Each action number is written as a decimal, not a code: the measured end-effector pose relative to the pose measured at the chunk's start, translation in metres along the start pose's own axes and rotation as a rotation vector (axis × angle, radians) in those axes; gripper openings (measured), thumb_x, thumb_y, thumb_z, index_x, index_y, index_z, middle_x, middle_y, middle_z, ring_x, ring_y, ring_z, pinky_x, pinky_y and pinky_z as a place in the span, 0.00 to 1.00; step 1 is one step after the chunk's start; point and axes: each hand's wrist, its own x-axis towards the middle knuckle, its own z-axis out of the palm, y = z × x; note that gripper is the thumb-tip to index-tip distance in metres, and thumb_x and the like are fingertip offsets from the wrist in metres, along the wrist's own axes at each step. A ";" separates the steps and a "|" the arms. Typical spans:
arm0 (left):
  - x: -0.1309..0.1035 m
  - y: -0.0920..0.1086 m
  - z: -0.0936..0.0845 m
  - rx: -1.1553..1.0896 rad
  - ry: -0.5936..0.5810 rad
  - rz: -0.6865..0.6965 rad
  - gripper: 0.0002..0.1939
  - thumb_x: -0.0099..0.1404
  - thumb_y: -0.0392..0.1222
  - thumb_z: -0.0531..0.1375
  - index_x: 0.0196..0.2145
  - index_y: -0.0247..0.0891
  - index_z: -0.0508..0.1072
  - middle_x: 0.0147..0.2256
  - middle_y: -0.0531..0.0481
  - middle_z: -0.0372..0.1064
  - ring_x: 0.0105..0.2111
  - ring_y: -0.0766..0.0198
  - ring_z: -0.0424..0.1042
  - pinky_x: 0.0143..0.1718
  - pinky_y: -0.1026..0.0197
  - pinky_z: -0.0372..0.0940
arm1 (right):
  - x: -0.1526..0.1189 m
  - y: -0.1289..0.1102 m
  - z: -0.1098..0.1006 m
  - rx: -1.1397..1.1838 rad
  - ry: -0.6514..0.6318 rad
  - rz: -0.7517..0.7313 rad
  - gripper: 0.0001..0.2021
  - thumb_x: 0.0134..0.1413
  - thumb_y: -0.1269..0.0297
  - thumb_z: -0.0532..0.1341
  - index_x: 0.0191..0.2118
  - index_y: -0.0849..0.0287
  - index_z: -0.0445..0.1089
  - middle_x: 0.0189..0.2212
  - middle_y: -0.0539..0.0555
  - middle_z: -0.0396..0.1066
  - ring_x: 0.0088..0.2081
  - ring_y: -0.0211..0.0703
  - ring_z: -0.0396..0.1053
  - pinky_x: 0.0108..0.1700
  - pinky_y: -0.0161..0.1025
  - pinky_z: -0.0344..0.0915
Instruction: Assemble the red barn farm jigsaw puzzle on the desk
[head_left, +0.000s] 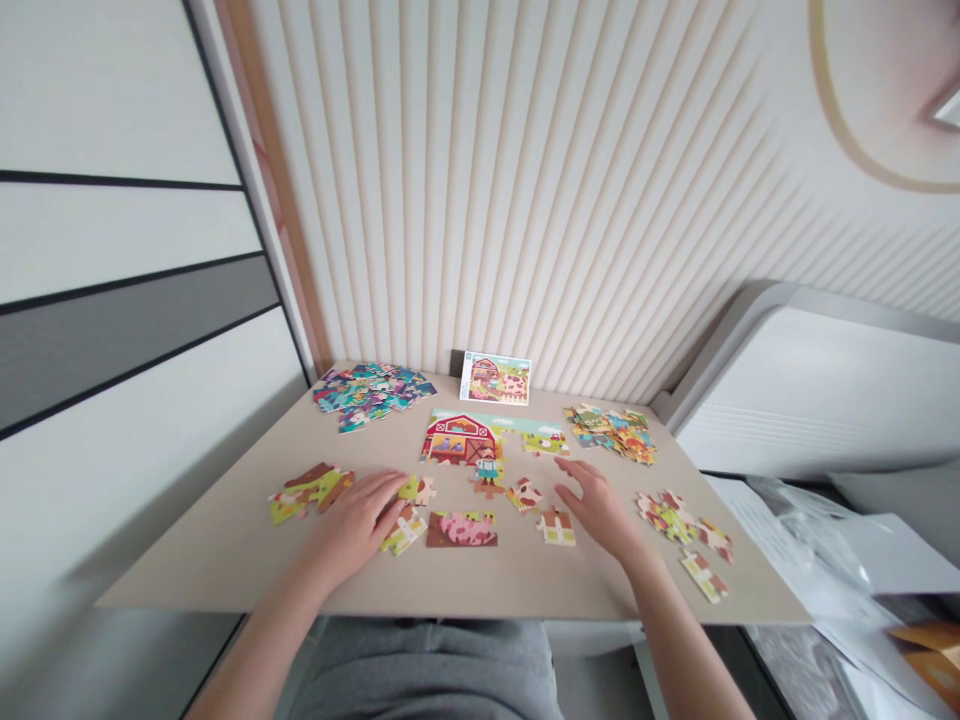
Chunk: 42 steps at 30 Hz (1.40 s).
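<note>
My left hand (361,520) lies low over the table with its fingers stretched out. Its fingertips are at a green and pink puzzle piece (414,489), and a fence piece (403,530) lies beside its thumb; whether it touches them I cannot tell. My right hand (596,505) is open, thumb and fingers apart, nothing between them. Close to it lie a brown-and-white fence piece (556,527) and a cow-patterned piece (524,495). Between the hands sits a partly joined farm puzzle with a red barn (461,438), a farmer section (487,470) and a separate pig section (461,530).
A picture card (496,379) leans at the wall. Piles of blue-purple pieces (371,392) and orange-green pieces (613,432) lie at the back corners. Loose pieces (311,490) lie left, others (667,517) right. The table (480,590) ends near my lap.
</note>
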 end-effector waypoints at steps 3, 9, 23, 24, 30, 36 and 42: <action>0.000 0.002 -0.001 -0.014 0.011 -0.001 0.20 0.75 0.49 0.51 0.60 0.46 0.71 0.58 0.46 0.72 0.59 0.54 0.70 0.62 0.49 0.64 | -0.007 -0.005 0.009 -0.022 -0.064 0.041 0.24 0.65 0.53 0.61 0.63 0.52 0.67 0.52 0.59 0.74 0.54 0.55 0.71 0.57 0.51 0.66; 0.000 0.003 -0.002 -0.003 0.004 -0.005 0.20 0.75 0.49 0.51 0.60 0.45 0.70 0.58 0.46 0.71 0.60 0.54 0.69 0.63 0.49 0.63 | -0.012 -0.026 0.025 -0.068 -0.095 0.014 0.29 0.61 0.50 0.65 0.65 0.50 0.65 0.55 0.59 0.72 0.56 0.57 0.68 0.59 0.52 0.63; 0.000 0.002 0.000 -0.010 0.002 -0.002 0.20 0.75 0.49 0.51 0.60 0.47 0.70 0.58 0.47 0.71 0.60 0.53 0.69 0.63 0.48 0.64 | 0.000 0.012 0.031 -0.017 0.064 0.053 0.18 0.67 0.58 0.56 0.58 0.53 0.73 0.52 0.58 0.75 0.54 0.54 0.71 0.59 0.52 0.65; -0.001 0.001 0.000 -0.006 0.002 0.001 0.20 0.75 0.50 0.51 0.60 0.47 0.70 0.58 0.47 0.71 0.60 0.53 0.69 0.63 0.49 0.64 | -0.003 0.006 0.031 -0.008 0.055 0.037 0.19 0.67 0.56 0.58 0.59 0.53 0.72 0.53 0.58 0.75 0.55 0.54 0.70 0.59 0.52 0.64; -0.002 -0.008 0.004 0.023 0.001 0.008 0.22 0.74 0.53 0.52 0.61 0.46 0.70 0.59 0.45 0.70 0.60 0.52 0.69 0.62 0.48 0.63 | -0.018 -0.027 0.025 -0.085 -0.038 -0.036 0.17 0.66 0.52 0.61 0.58 0.44 0.73 0.58 0.55 0.69 0.60 0.54 0.65 0.63 0.53 0.59; -0.003 -0.017 0.010 0.039 -0.010 0.021 0.23 0.74 0.55 0.52 0.61 0.47 0.69 0.60 0.46 0.70 0.60 0.51 0.69 0.63 0.49 0.63 | -0.020 0.006 0.010 -0.260 0.049 0.104 0.12 0.68 0.59 0.58 0.51 0.47 0.77 0.53 0.56 0.73 0.55 0.54 0.68 0.58 0.53 0.61; -0.003 -0.016 0.008 0.060 -0.025 0.013 0.23 0.74 0.55 0.52 0.62 0.46 0.68 0.60 0.46 0.69 0.61 0.52 0.68 0.62 0.50 0.63 | -0.044 0.058 -0.016 -0.397 0.192 0.289 0.17 0.68 0.58 0.54 0.55 0.53 0.75 0.54 0.58 0.73 0.56 0.55 0.68 0.60 0.52 0.61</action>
